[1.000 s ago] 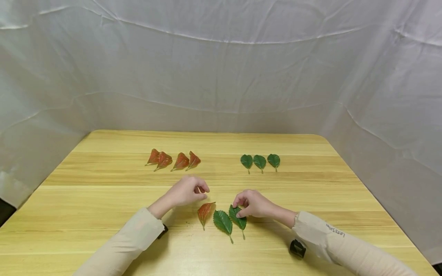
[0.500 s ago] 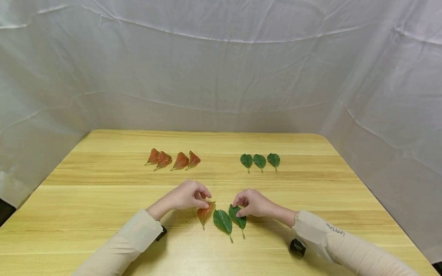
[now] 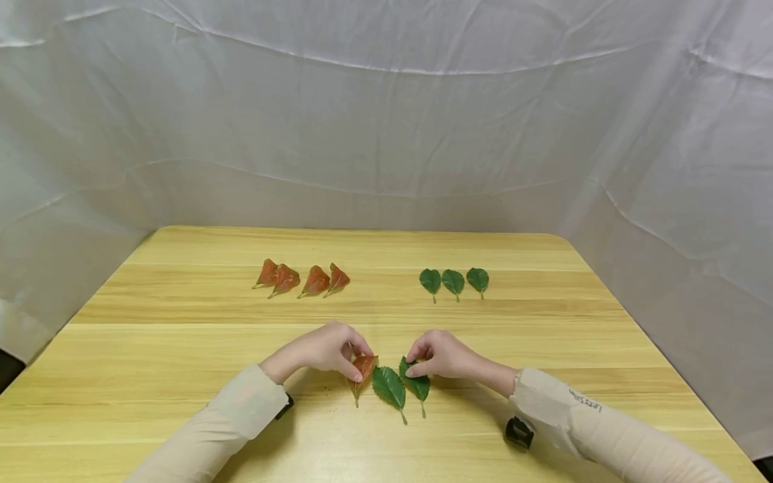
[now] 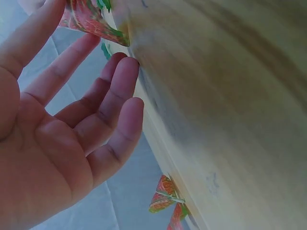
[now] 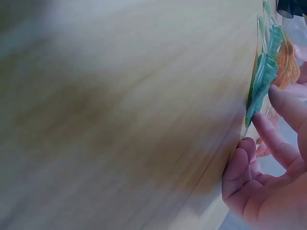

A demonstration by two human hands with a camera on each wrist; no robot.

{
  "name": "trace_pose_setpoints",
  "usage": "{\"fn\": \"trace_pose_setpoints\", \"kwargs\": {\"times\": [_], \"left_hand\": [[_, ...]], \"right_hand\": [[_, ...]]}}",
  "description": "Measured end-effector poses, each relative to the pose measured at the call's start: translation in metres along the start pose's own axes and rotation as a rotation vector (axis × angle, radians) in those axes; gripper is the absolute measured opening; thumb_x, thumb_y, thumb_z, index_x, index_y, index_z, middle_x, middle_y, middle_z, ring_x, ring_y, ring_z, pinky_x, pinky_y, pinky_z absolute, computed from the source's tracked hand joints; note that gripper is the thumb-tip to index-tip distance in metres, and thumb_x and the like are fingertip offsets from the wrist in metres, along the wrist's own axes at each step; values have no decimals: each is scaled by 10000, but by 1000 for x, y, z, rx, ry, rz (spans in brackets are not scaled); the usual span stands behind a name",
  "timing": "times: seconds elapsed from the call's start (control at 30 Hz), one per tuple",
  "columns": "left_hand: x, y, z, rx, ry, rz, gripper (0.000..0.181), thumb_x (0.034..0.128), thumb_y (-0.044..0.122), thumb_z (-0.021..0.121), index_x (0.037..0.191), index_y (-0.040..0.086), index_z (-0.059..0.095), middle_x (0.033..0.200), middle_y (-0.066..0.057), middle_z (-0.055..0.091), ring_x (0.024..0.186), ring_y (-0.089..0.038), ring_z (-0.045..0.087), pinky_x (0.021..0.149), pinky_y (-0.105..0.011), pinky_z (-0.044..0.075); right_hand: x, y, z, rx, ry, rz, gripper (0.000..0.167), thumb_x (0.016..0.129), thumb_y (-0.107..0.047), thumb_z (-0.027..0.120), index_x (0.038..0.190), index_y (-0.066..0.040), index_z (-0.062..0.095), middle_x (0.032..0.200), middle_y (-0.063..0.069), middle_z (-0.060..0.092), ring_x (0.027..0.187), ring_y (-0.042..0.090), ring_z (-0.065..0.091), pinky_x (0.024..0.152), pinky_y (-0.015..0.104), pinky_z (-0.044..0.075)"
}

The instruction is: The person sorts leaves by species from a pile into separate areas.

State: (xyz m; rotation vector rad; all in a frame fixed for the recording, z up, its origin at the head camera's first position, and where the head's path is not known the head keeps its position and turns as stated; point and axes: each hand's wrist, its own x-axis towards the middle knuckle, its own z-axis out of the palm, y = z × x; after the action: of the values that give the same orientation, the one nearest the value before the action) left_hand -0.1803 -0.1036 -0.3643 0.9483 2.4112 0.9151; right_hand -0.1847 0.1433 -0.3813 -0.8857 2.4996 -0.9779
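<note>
My left hand (image 3: pixel 329 347) pinches a red leaf (image 3: pixel 365 365) between thumb and index finger; the leaf is tilted up, its stem pointing toward me. In the left wrist view that red leaf (image 4: pixel 91 19) shows at the top, the other fingers loosely bent below it. My right hand (image 3: pixel 445 355) has thumb and index finger on a green leaf (image 3: pixel 418 384), seen edge-on as a green leaf (image 5: pixel 262 79) in the right wrist view. Between the two hands a second green leaf (image 3: pixel 389 387) lies flat, untouched.
Farther back on the wooden table (image 3: pixel 181 376), several red leaves (image 3: pixel 315 281) lie in a row at left. Three green leaves (image 3: pixel 453 282) lie at right. A pale cloth (image 3: pixel 386 134) hangs behind and along the sides.
My left hand has come down and toward me onto the red leaf, pinched it and lifted it slightly. My right hand stays at the green leaf, which has shifted very slightly.
</note>
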Motion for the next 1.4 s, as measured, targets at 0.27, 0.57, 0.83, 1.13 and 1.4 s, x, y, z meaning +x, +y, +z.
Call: {"fn": "trace_pose_setpoints", "kwargs": {"times": [0.27, 0.57, 0.83, 1.13, 1.4], "left_hand": [[2, 2, 0, 23, -49, 8, 346, 711, 84, 745, 1029, -20, 657, 628, 39, 540, 405, -21, 294, 438, -169, 299], [3, 3, 1, 52, -60, 50, 346, 704, 71, 748, 1019, -39, 656, 420, 113, 259, 378, -11, 165, 402, -156, 214], [3, 3, 3, 61, -55, 46, 347, 696, 70, 754, 1013, -36, 661, 422, 112, 217, 385, -14, 144, 399, -158, 203], [2, 3, 3, 89, -48, 47, 348, 694, 90, 759, 1008, -25, 665, 476, 89, 296, 389, -29, 145, 419, -168, 221], [3, 3, 3, 123, -37, 27, 349, 687, 116, 766, 1000, -7, 672, 561, 34, 423, 456, -53, 220, 482, -188, 263]], "right_hand": [[1, -3, -1, -68, 1, 13, 204, 671, -173, 784, 778, -64, 648, 698, -67, 565, 669, 102, 456, 617, 230, 399], [2, -1, 1, -75, 16, 29, 218, 653, -62, 776, 800, -57, 616, 729, -33, 547, 694, 119, 490, 641, 240, 419], [0, -2, -1, -27, 16, 70, 185, 677, 25, 726, 813, -39, 618, 726, -30, 580, 660, 104, 471, 603, 249, 420], [2, 5, -14, 9, 99, 112, 128, 722, 25, 698, 833, -23, 654, 816, 11, 610, 685, 132, 488, 564, 263, 454], [8, 16, -36, 33, 176, 177, 213, 759, 78, 639, 967, 36, 647, 941, 119, 607, 626, 156, 523, 504, 287, 472]]}}
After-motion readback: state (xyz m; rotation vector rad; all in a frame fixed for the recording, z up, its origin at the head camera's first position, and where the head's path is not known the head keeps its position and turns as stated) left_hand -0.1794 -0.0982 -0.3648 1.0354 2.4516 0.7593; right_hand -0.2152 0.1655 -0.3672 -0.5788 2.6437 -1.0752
